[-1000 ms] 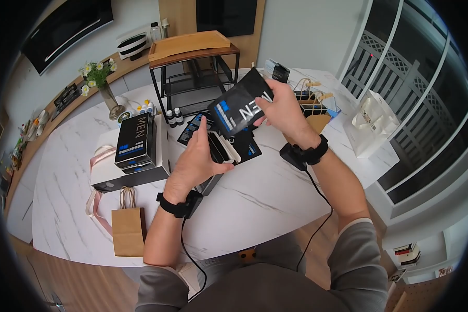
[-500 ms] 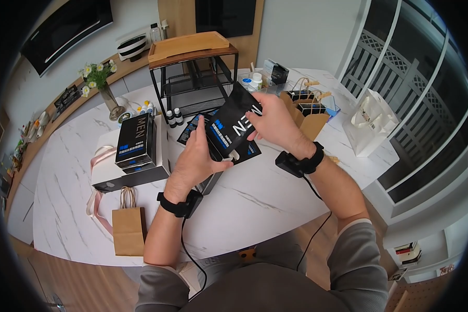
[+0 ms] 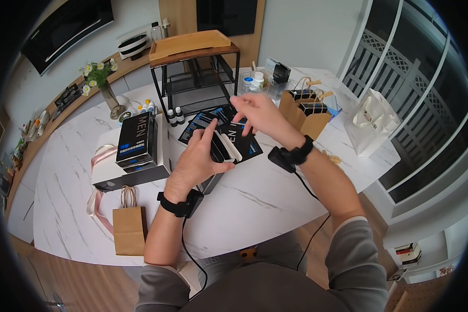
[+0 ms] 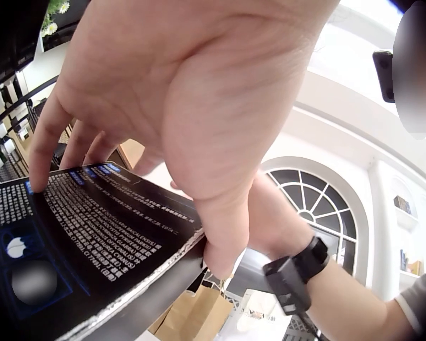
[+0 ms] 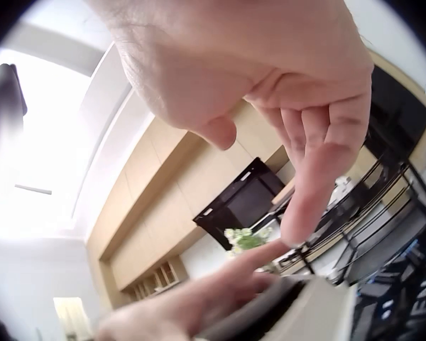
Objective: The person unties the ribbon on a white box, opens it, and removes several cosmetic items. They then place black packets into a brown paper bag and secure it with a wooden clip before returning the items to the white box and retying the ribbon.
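My left hand (image 3: pixel 195 162) (image 4: pixel 177 92) grips an upright black box (image 3: pixel 209 184) (image 4: pixel 106 220), fingers on its printed side and thumb at the opposite edge. The box's top stands open, with a white flap (image 3: pixel 233 147) (image 5: pixel 319 309) on its right; what lies deep inside cannot be seen. Above and to the right of the opening, my right hand (image 3: pixel 262 115) (image 5: pixel 248 71) hangs in the air with relaxed fingers, holding nothing. Several flat black packets with blue print (image 3: pixel 251 148) lie fanned out behind and right of the box.
Left stand stacked black boxes (image 3: pixel 136 140) on a white box (image 3: pixel 106 139), with a brown paper bag (image 3: pixel 129 231) in front. Two small bottles (image 3: pixel 176 116) and a black rack (image 3: pixel 192 83) are behind. Brown bags (image 3: pixel 299 114) and a white bag (image 3: pixel 372 125) stand right.
The black packet that my right hand held and lowered over the box opening is out of that hand. The right hand has moved left and its fingers have opened. My left hand stays in place.
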{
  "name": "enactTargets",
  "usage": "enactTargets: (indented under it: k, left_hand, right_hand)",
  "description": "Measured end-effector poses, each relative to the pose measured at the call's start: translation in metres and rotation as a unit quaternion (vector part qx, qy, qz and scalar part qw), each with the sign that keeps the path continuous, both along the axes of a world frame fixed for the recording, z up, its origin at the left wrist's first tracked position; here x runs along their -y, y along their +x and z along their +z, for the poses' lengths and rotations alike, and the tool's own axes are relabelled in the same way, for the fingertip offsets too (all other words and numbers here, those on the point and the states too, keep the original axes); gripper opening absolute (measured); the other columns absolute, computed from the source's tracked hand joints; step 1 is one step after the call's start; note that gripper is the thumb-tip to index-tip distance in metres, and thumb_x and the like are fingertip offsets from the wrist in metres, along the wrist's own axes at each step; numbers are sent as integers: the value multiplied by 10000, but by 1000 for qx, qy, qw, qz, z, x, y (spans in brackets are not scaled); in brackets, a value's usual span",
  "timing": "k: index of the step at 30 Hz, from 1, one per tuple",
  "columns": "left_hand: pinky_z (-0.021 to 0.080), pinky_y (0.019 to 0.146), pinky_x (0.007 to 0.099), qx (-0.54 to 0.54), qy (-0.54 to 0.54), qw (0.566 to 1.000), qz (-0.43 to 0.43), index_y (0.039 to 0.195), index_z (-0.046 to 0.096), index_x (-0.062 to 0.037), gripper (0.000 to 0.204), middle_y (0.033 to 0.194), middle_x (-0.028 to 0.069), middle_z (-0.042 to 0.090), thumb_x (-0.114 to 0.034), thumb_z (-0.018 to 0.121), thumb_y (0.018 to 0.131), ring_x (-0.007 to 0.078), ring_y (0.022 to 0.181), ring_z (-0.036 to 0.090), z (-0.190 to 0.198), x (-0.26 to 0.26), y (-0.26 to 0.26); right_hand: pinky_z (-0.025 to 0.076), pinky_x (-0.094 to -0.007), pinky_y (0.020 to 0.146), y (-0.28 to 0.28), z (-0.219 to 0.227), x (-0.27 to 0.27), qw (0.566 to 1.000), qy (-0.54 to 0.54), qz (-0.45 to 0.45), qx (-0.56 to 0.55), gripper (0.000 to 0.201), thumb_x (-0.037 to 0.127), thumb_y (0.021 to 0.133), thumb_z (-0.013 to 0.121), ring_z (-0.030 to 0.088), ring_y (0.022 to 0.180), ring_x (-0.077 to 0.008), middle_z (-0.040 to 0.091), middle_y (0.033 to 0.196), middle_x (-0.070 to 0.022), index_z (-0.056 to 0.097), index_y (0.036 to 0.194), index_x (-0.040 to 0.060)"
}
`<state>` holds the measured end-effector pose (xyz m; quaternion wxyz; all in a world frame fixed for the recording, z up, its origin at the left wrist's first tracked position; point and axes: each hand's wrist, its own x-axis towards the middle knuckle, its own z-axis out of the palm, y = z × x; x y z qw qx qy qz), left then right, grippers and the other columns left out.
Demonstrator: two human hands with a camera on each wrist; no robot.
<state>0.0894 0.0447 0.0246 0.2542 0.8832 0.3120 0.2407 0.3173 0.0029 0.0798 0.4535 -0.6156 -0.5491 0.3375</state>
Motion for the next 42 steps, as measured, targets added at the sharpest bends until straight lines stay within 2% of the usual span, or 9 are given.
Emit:
enactTargets:
  k: [2, 4, 7, 14, 19, 24, 29, 32, 42]
  left_hand:
    - [513, 1087, 448, -13, -15, 1000, -9, 1613, 402, -67, 1180, 1451, 268, 522, -377, 984, 635, 417, 1337, 577, 1, -1, -3]
    - [519, 1072, 444, -29, 6, 1000, -9, 1524, 549, -74, 1029, 1433, 260, 528, -404, 969, 644, 424, 1296, 598, -1, -3, -4]
    - [521, 1064, 442, -2, 5, 1000, -31, 1478, 603, -67, 969, 1408, 252, 537, -423, 960, 650, 431, 1262, 612, -3, -3, -5]
    - [507, 1079, 437, -19, -1, 999, -51, 1555, 466, -15, 1100, 1391, 251, 548, -373, 971, 647, 428, 1279, 601, 0, -5, -6]
    - [487, 1105, 447, -12, -9, 999, -44, 1617, 328, -8, 1228, 1447, 269, 535, -362, 984, 641, 436, 1341, 564, 2, -4, -5]
    - [472, 1139, 445, -13, -16, 999, -34, 1631, 282, 2, 1277, 1503, 279, 507, -358, 994, 634, 431, 1399, 528, 1, -3, -2]
    - [456, 1166, 441, -21, -27, 999, -13, 1650, 215, 11, 1343, 1546, 292, 473, -353, 1006, 628, 416, 1437, 502, 2, -1, 2]
    - [454, 1170, 439, -11, -23, 1000, -7, 1654, 183, 28, 1373, 1552, 303, 467, -353, 1008, 625, 411, 1444, 497, 2, 1, 3]
    - [454, 1164, 442, 9, -25, 1000, 0, 1658, 152, 36, 1409, 1512, 308, 498, -341, 1011, 607, 414, 1421, 517, 0, 1, 3]
  right_hand:
    - [592, -347, 616, 24, -47, -36, 996, 32, -46, 67, 497, 364, 997, 731, 746, 654, -244, 771, 972, -156, 658, 1294, -27]
    - [592, -423, 873, 52, -106, -72, 919, 26, -53, 390, 670, 437, 901, 816, 745, 1000, -361, 737, 1138, -218, 621, 1361, -8]
    - [488, -479, 1081, 54, -147, -81, 898, -3, -42, 438, 943, 515, 743, 917, 582, 1321, -422, 634, 1347, -272, 554, 1443, -2]
    - [433, -534, 1133, 47, -137, -80, 866, -125, -52, 482, 1219, 591, 535, 1000, 491, 1418, -434, 521, 1495, -259, 502, 1481, 8]
    - [586, -435, 899, 77, -151, -85, 907, -3, -105, 408, 413, 209, 715, 920, 742, 990, -386, 757, 1033, -225, 780, 1052, 15]
    - [568, -440, 862, 75, -74, -50, 966, -4, -90, 243, 325, 171, 791, 874, 749, 922, -380, 745, 901, -245, 776, 1044, -7]
    - [578, -299, 477, 64, -9, -9, 986, 120, -101, 49, 155, 60, 955, 713, 744, 586, -202, 767, 887, -156, 707, 1054, -59]
    - [547, -287, 434, 34, 26, 23, 994, 74, -75, 35, 153, 42, 968, 679, 743, 580, -195, 758, 894, -132, 678, 1077, -65]
    - [589, -293, 447, 4, 13, 25, 999, 32, 16, 29, 175, -24, 948, 647, 733, 579, -205, 746, 921, -150, 658, 1103, -104]
